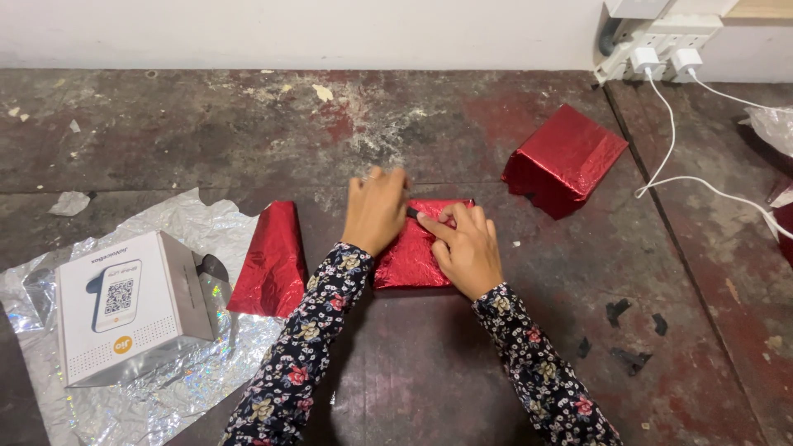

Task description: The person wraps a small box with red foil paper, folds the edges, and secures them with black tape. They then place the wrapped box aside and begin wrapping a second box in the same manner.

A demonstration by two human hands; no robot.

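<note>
Head view: red foil-wrapped box [413, 248] lies mid-table betw. both hands. Left hand [376, 211] presses flat on its top, fingers spread, gripping nothing; right hand [467, 248] pins a small black tape bit [412, 212] w/ fingertips. Foil looks thin, slick, crease-prone (tears easily), so hold by the stiff box edges.

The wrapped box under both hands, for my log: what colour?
Shiny red foil, head view.
</note>
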